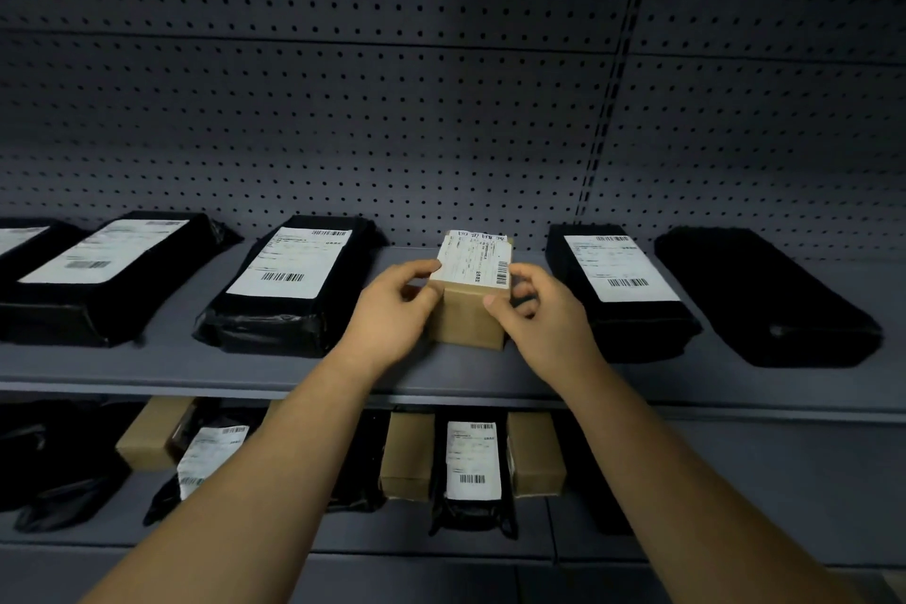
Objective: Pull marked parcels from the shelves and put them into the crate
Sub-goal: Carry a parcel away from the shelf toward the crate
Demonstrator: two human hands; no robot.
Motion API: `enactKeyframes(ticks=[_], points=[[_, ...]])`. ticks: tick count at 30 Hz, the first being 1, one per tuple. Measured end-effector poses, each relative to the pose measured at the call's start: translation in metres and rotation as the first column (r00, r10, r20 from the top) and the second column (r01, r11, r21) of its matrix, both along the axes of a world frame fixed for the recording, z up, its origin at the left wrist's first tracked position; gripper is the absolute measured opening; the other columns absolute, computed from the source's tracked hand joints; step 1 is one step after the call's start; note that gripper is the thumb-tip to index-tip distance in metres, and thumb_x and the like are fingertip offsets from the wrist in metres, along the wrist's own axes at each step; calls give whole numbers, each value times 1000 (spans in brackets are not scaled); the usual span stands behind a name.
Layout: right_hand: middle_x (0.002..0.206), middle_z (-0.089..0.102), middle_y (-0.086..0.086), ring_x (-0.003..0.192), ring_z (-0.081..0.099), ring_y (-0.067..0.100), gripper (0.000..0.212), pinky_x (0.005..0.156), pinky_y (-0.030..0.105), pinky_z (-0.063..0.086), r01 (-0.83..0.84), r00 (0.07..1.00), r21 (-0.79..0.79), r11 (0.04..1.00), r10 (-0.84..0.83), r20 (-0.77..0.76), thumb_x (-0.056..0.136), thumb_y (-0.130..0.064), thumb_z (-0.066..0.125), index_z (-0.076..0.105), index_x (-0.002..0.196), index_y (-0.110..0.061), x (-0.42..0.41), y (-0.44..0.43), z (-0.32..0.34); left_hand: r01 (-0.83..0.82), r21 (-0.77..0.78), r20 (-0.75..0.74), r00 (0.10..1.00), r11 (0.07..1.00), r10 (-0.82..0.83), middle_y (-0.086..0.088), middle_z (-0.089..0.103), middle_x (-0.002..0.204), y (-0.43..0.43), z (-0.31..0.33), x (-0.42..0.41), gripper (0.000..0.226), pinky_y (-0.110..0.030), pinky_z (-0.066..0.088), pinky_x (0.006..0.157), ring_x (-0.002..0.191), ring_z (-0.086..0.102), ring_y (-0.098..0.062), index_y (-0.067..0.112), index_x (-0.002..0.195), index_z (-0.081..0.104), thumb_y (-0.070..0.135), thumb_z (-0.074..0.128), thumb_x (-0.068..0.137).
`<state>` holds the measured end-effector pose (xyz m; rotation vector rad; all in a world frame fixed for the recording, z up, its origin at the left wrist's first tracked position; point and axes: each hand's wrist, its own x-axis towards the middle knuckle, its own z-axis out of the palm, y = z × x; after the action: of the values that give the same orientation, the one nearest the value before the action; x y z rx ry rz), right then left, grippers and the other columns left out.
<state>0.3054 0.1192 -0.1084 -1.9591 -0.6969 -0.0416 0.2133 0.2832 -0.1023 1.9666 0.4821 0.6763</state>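
Both hands hold a small brown cardboard box (471,309) standing on the upper shelf (196,363): the left hand (392,304) has its fingers curled round the box's left side, and the right hand (534,309) pinches its right side with thumb and bent fingers. The box carries a white label (475,265) on top. Just left of it lies a black labelled parcel (289,284), and another black labelled parcel (622,284) lies just right.

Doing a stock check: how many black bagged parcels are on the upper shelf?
5: edge parcel at far left, cut off; second parcel beside it; third parcel left of the cardboard box; fourth parcel right of it; unlabelled parcel farthest right. Others may lie off-frame.
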Motion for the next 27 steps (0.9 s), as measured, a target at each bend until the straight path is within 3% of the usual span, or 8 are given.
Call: enactKeyframes(ticks=[7,9,11,15,18,23,25,27], points=[[123,46,-2,106,53,12,38,94,28,48,149,986,59,987,-153,68,96,-12,56,56,134,-18,6,-10,9,-67,273,137,990,960,30,10,61,88,-5,2,-2,6,-18,42,77,79,54,-5,23,87,73,23,68,88],[113,48,-2,93,52,9,25,87,31,51,147,981,76,986,-155,114,94,-17,62,62,119,-16,2,-7,9,-99,285,163,985,953,53,9,58,93,0,2,-1,9,-25,44,84,88,54,-12,21,95,73,23,68,87],[103,49,-4,81,50,2,20,79,22,46,89,982,44,995,-95,165,91,-23,67,65,110,-16,-5,-3,6,-132,327,140,986,936,90,8,56,104,6,3,2,21,-27,40,94,101,50,-17,21,104,71,29,66,86],[108,47,-8,94,50,6,32,87,23,45,20,984,-11,1000,-18,179,91,-25,68,66,122,-17,-12,2,2,-133,427,-36,986,894,164,0,51,133,18,6,9,34,-29,27,108,128,37,-21,23,117,68,38,60,87],[111,46,-9,98,50,7,34,88,20,41,5,987,-50,999,3,160,93,-26,66,64,126,-17,-10,5,4,-85,423,-117,982,902,147,-1,48,137,20,4,9,34,-36,29,112,130,38,-23,23,122,65,33,63,90],[116,49,1,101,56,19,34,91,33,49,133,984,-51,990,-126,128,92,-21,65,62,126,-15,2,6,7,-139,482,63,990,865,125,3,59,98,8,9,0,26,-43,44,90,96,50,-21,22,100,72,36,56,85],[118,49,4,102,54,20,33,90,35,48,210,970,-18,978,-206,127,94,-18,62,59,127,-15,3,3,8,-164,458,89,986,874,138,2,58,99,7,12,-1,31,-40,43,92,99,49,-22,22,101,72,38,55,81],[101,50,-3,85,52,12,19,78,30,47,209,965,16,978,-209,159,94,-18,61,62,112,-15,-1,1,7,-148,378,41,989,914,143,1,55,118,9,13,0,37,-35,35,105,116,44,-21,23,110,70,41,58,80]])
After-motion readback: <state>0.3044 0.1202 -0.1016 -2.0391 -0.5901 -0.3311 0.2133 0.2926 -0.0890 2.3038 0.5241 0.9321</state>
